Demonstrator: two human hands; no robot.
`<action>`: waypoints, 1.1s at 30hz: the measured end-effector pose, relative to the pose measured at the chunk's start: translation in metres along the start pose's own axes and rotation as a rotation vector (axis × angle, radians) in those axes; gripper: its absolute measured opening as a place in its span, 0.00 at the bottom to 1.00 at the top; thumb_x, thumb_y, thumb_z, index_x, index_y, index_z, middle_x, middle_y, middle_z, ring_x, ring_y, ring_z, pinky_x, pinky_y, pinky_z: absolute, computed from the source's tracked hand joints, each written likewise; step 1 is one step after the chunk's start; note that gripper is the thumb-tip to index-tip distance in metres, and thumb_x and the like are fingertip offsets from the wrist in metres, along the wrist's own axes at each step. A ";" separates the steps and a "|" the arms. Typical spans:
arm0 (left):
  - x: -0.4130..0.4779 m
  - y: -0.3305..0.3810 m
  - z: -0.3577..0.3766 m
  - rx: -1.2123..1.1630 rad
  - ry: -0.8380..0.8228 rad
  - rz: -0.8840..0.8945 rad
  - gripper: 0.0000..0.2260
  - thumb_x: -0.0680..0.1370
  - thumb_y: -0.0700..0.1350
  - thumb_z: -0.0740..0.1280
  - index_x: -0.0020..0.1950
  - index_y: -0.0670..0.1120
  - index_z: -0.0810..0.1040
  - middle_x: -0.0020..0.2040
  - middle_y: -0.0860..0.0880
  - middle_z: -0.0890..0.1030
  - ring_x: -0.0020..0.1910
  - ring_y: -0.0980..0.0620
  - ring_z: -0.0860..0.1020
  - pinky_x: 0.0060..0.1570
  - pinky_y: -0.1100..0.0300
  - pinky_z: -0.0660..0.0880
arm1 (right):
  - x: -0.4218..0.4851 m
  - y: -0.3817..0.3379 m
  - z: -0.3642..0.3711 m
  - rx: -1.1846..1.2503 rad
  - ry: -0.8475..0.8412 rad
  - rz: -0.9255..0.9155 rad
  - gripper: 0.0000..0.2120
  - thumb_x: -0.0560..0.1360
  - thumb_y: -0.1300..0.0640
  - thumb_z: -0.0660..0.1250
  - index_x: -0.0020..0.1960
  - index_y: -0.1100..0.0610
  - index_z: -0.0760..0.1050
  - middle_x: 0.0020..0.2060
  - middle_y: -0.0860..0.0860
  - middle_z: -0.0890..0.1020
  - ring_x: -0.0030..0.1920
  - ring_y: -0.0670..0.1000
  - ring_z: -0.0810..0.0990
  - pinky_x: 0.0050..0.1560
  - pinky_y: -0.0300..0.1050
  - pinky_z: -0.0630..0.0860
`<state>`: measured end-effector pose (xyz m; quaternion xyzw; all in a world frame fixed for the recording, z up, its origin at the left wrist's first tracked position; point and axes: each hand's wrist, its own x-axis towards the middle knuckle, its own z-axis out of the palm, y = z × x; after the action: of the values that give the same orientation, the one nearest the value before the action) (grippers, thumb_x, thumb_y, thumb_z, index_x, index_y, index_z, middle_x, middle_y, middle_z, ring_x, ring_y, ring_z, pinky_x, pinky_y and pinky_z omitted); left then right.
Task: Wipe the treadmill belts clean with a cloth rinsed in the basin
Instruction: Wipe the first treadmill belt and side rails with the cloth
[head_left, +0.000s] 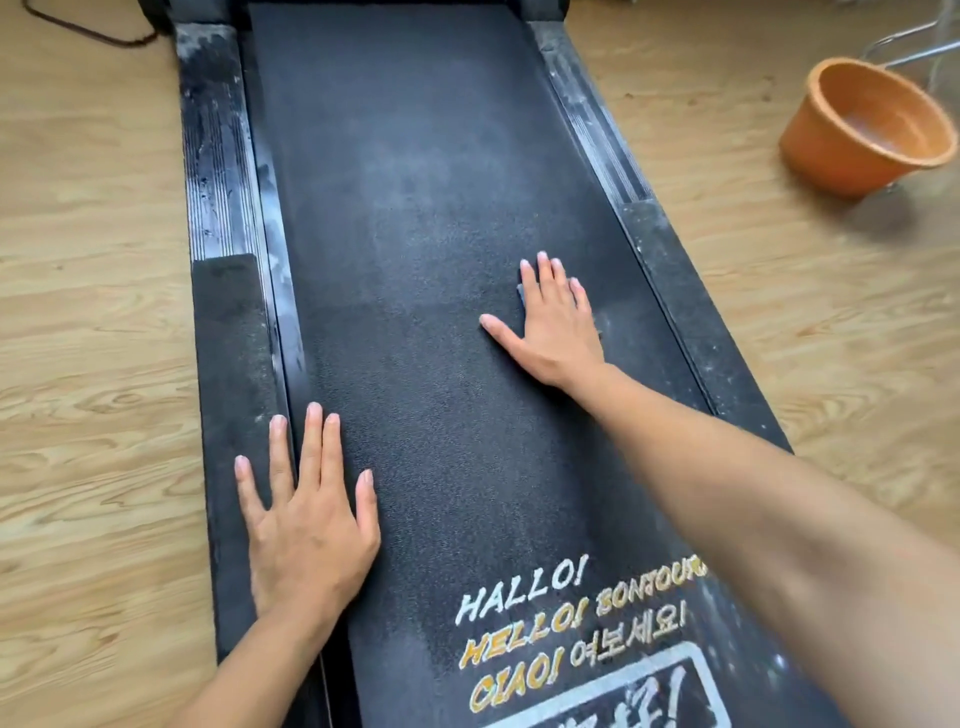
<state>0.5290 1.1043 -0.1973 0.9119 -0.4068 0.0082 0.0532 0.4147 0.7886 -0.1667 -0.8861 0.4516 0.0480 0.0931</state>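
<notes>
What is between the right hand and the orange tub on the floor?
The head view shows a strip of black belt, then the treadmill's dusty side rail, then wooden floor, between the right hand and the orange basin.

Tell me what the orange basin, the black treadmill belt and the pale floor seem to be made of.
The round orange basin looks like moulded plastic, semi-matte, with a thin rolled rim. The black treadmill belt seems rubbery, matte with fine grain and dusty grey patches. The pale floor shows wood grain with a smooth sheen: likely laminate or vinyl, possibly real wood.
</notes>
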 end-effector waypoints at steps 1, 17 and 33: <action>0.000 0.000 -0.001 -0.004 0.007 0.000 0.32 0.83 0.59 0.51 0.85 0.45 0.59 0.86 0.51 0.54 0.85 0.45 0.49 0.81 0.34 0.47 | 0.005 0.001 -0.003 0.003 -0.007 -0.008 0.51 0.75 0.21 0.45 0.86 0.54 0.43 0.85 0.53 0.43 0.84 0.51 0.39 0.83 0.55 0.41; 0.001 0.003 -0.001 0.038 -0.023 0.007 0.32 0.83 0.58 0.50 0.85 0.46 0.56 0.86 0.51 0.51 0.86 0.46 0.46 0.81 0.34 0.45 | -0.061 0.064 0.005 -0.029 -0.032 0.036 0.48 0.77 0.22 0.44 0.86 0.53 0.43 0.85 0.54 0.42 0.84 0.51 0.38 0.83 0.56 0.42; 0.002 0.006 -0.002 0.020 -0.052 -0.009 0.33 0.82 0.58 0.51 0.85 0.44 0.58 0.86 0.50 0.53 0.85 0.44 0.49 0.80 0.32 0.48 | -0.249 0.147 0.027 -0.055 -0.135 -0.058 0.43 0.82 0.29 0.45 0.85 0.58 0.48 0.85 0.56 0.43 0.84 0.56 0.43 0.82 0.54 0.44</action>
<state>0.5254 1.0992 -0.1946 0.9142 -0.4038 -0.0117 0.0338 0.1497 0.9066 -0.1692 -0.8958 0.4168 0.1176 0.1003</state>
